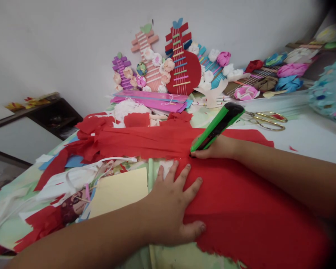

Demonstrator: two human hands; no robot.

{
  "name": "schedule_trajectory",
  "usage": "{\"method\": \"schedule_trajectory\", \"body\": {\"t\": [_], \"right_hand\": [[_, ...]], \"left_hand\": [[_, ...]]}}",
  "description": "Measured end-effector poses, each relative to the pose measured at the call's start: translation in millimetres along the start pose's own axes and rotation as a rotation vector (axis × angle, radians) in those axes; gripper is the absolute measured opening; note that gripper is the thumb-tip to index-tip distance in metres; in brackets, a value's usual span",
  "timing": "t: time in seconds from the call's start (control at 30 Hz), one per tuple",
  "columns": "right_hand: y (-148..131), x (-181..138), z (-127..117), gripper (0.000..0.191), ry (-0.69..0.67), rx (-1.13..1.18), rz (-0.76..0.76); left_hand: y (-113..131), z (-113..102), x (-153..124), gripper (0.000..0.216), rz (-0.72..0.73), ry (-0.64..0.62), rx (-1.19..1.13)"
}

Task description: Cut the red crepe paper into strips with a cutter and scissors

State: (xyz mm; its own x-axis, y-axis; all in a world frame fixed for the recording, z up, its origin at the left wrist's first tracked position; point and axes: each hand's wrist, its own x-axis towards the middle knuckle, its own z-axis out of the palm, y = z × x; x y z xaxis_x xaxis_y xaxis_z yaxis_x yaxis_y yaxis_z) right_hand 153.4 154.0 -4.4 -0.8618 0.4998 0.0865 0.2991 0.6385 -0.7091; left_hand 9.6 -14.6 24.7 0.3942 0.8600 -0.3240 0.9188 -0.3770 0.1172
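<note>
In the head view, the left hand (pixel 170 205) is lying flat, fingers spread apart, across the left edge of a red sheet (pixel 254 220), its thumb resting on the red. The right hand (pixel 220 147) is clamping around one green knife (pixel 217 126), whose lower tip is meeting the sheet's far edge, beside a red strip (pixel 145 142). The sheet's near edge is looking ragged. White surface (pixel 319 140) is stretching right, beyond the right forearm. One pair of scissors (pixel 252 115) is lying near the knife; one cream paper (pixel 121 190) is sitting left of the left hand. At least four toy guitars (pixel 189 73) are leaning by the wall. A brown wrapper (pixel 72 207) is carrying print too blurred for reading.
</note>
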Motion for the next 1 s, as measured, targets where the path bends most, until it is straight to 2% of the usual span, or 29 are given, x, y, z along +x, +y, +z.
{"method": "schedule_trajectory", "body": {"t": [0.1, 0.3, 0.5, 0.67, 0.87, 1.0], "right_hand": [[1, -1, -1, 0.019, -0.006, 0.004, -0.017], [2, -3, -3, 0.018, 0.093, 0.093, 0.054], [2, -2, -5, 0.018, 0.04, 0.061, 0.019], [1, -2, -4, 0.018, -0.04, -0.008, -0.014], [3, -4, -7, 0.022, -0.033, 0.045, 0.001], [1, -6, -10, 0.021, 0.025, 0.084, 0.078]], "left_hand": [[1, -2, 0, 0.078, -0.003, -0.011, -0.002], [1, 0, 0, 0.078, -0.009, -0.023, 0.005], [-4, 8, 1, 0.079, 0.011, 0.039, 0.016], [-1, 3, 1, 0.079, 0.0, -0.002, 0.007], [0, -1, 1, 0.079, -0.008, -0.017, 0.01], [-1, 1, 1, 0.079, -0.003, -0.017, 0.015]]}}
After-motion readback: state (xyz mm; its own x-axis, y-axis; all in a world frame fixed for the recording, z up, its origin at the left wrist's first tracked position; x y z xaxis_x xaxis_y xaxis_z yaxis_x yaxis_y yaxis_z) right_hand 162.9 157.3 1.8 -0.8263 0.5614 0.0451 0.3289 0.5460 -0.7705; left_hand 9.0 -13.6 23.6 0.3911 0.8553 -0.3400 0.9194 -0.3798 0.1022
